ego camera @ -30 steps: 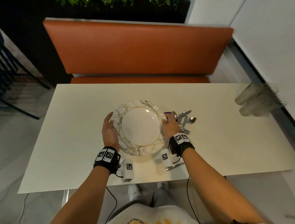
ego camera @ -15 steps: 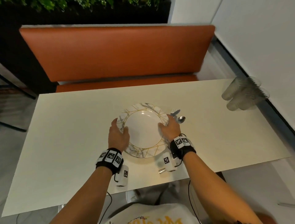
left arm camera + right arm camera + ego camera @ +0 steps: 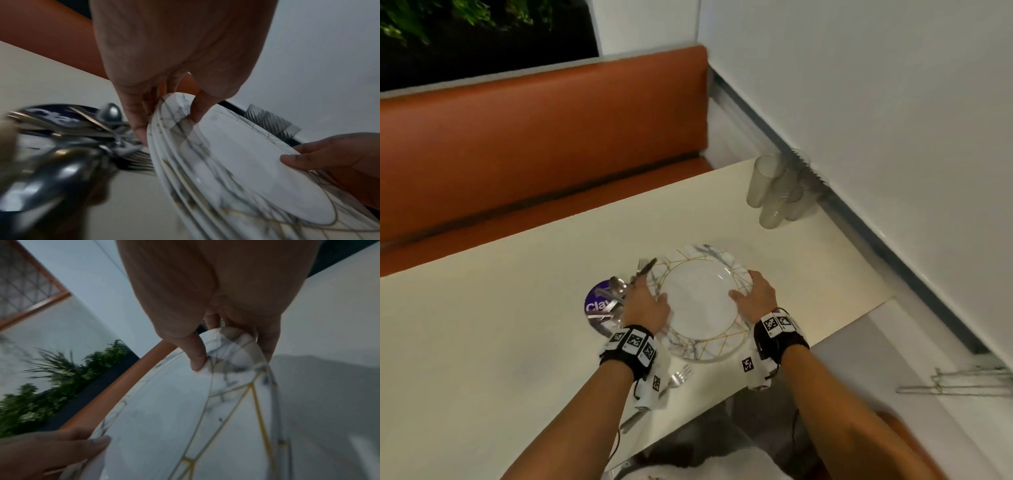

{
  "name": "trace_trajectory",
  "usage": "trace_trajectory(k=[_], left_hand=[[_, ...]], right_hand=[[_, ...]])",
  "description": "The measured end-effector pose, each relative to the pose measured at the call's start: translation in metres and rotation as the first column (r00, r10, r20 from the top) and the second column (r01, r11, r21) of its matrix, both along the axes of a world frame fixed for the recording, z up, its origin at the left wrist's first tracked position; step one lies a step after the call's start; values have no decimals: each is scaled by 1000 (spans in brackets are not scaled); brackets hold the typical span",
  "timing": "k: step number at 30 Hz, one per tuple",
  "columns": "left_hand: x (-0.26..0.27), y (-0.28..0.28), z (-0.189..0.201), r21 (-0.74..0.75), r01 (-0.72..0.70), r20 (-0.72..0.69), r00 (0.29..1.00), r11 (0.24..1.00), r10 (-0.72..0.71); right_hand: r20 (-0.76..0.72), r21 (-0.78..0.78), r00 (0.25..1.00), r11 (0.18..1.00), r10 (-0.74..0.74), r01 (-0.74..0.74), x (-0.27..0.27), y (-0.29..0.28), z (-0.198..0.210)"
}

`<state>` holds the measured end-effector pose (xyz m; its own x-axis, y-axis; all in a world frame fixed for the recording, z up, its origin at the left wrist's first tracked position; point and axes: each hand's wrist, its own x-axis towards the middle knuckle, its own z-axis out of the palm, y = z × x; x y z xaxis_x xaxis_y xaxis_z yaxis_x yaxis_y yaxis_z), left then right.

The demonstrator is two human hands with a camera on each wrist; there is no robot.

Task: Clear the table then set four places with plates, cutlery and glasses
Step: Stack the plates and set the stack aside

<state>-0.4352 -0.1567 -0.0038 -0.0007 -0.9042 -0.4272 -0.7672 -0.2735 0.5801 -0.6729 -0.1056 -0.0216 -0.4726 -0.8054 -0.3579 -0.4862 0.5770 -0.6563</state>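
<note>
- While both hands bracket it, the stack of plates (image 3: 700, 301) sits at centre of the head frame, between the left hand (image 3: 645, 305) and the right hand (image 3: 756, 296), on the cream table (image 3: 482, 342).
- Left wrist view: several rims layered one under another, so it is a stack; count not readable through blur.
- Left hand: thumb on the top rim, fingers curled under the left edge. Right hand: thumb on top, fingers round the right edge. Both clamped on the stack, hands set apart on opposite rims.
- Whether the stack is lifted clear or resting on the table: cannot tell.
- Key relation: round stack, no long axis; grip line runs left-right across it, both hands equally near.
- Cutlery (image 3: 619, 291) lies heaped on a purple disc (image 3: 599, 303), just left of the stack, beside the left fingers; one fork (image 3: 679, 375) lies apart near the lower edge.
- Glasses (image 3: 777, 188) cluster at upper right, well apart, towards the wall.
- Judgement: places not yet set; any move leftward risks snagging the cutlery.
</note>
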Motion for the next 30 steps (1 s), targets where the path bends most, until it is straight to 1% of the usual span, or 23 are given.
trace_trajectory(k=[2,5,8,11,15,20,23,26,30], left_hand=[[-40,-4,-4,23,57,5,998,998,-57],[-88,-9,-14,64,82,3,997,995,-82],[-125,-12,-26,73,83,4,997,994,-83],[-152,-14,-35,81,81,27,996,993,-84],[-179,-18,-42,96,83,52,995,992,-88],[-203,-27,-46,94,108,-4,994,990,-109],[-217,-34,-49,109,143,-23,990,984,-141],[-226,-37,-52,75,205,-50,978,976,-202],[-237,-41,-50,61,168,-96,982,984,-162]], right_hand=[[-21,22,999,999,-35,36,-36,2,-8],[-47,55,997,997,-59,62,-80,2,-19],[-65,104,997,993,-47,54,-115,-2,-28],[-84,110,996,993,-39,48,-141,-5,-35],[-93,138,995,989,-33,46,-168,-10,-43],[-112,132,993,989,-45,60,-197,-18,-45],[-130,118,987,987,-93,108,-217,-23,-44],[-144,109,979,981,-147,163,-235,-26,-43],[-141,99,970,972,-199,213,-249,-28,-42]])
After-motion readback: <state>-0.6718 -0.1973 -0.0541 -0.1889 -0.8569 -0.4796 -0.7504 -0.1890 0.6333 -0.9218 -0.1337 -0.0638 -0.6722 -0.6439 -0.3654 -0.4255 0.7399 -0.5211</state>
